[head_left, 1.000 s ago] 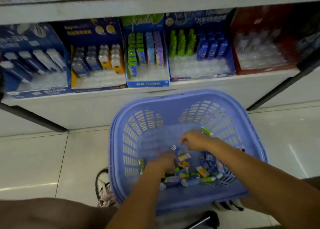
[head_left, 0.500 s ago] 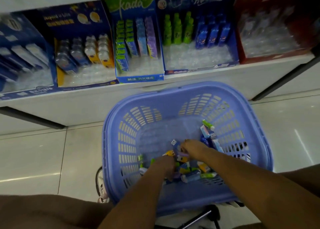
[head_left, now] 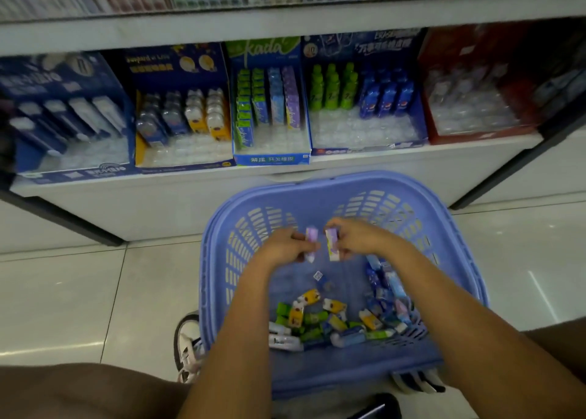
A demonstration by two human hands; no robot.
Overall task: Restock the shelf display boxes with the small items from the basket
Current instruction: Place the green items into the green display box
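My left hand (head_left: 285, 245) is over the basket (head_left: 317, 185), its fingers curled round a purple item (head_left: 310, 239) that stands upright in my grip. My right hand (head_left: 360, 237), just beside it, pinches a second purple item (head_left: 332, 244), also upright. The two items are near each other but not touching. Both hands are above the basket's far half.

The pile (head_left: 333, 323) of small items, yellow, green, blue and white, lies along the near end of the basket's bottom and up its right side. The basket sits on the floor (head_left: 79, 291) right in front of the shelf (head_left: 126, 196).

Display boxes stand in a row on the shelf. The kada box (head_left: 269, 159), straight ahead, holds green, blue and purple rows at the back, with clear tray slots showing in front. My shoe (head_left: 187, 342) is just left of the basket's near corner.
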